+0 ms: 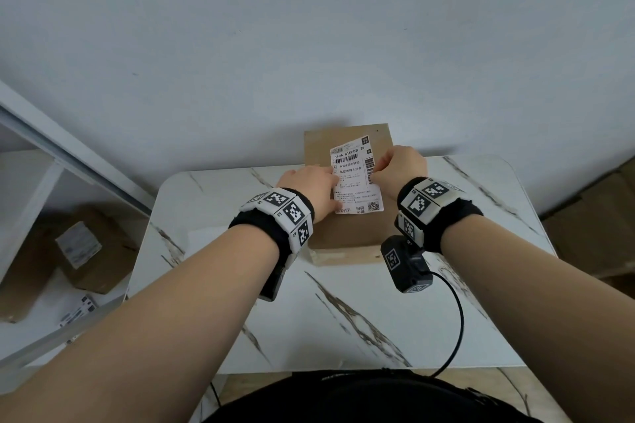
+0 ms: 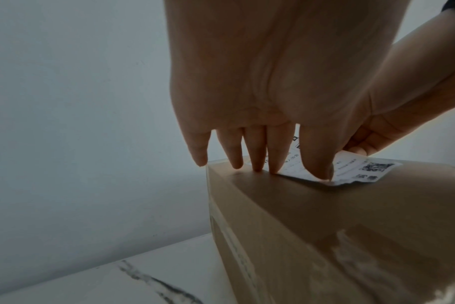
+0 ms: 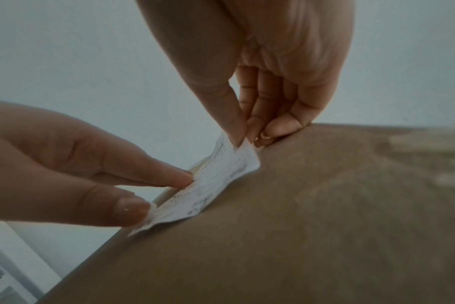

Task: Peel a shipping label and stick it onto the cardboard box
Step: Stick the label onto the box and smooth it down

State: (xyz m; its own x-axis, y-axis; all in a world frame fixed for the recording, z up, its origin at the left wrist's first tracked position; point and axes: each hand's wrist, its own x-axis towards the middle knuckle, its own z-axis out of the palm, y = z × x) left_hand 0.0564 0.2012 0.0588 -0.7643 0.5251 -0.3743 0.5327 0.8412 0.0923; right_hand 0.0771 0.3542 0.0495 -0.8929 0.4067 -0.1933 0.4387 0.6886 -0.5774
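The shipping label (image 1: 357,178) lies on top of the cardboard box (image 1: 347,233), its right edge pinched and lifted in the right hand (image 1: 400,168) grip. The left hand (image 1: 309,187) presses the left edge flat with straight fingers (image 2: 275,156). Sticking looks underway; next, lower and smooth rightward without creasing. The box stands on the marble surface (image 1: 343,319). Whether any backing remains underneath is hidden.
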